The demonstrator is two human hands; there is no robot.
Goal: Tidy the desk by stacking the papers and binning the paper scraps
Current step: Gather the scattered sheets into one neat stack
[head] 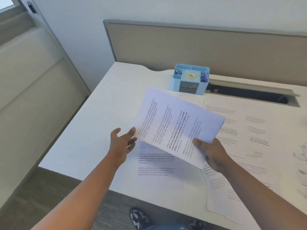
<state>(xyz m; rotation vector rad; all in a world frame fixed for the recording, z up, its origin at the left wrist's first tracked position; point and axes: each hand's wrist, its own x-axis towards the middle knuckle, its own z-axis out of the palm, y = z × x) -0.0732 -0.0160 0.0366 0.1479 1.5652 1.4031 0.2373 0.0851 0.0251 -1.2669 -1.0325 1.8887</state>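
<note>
A white surface point(93, 123) carries loose printed sheets point(245, 130) spread flat across its right half and near edge. Above them, a gathered stack of papers point(176, 125) is held tilted in the air. The right hand point(211, 153) grips the stack's near corner, thumb on top. The left hand point(123, 143) is spread loose, fingertips just meeting the stack's left edge. A blue organiser point(191, 79) stands behind. This looks like the stacking step; next, likely squaring the stack and collecting another sheet.
</note>
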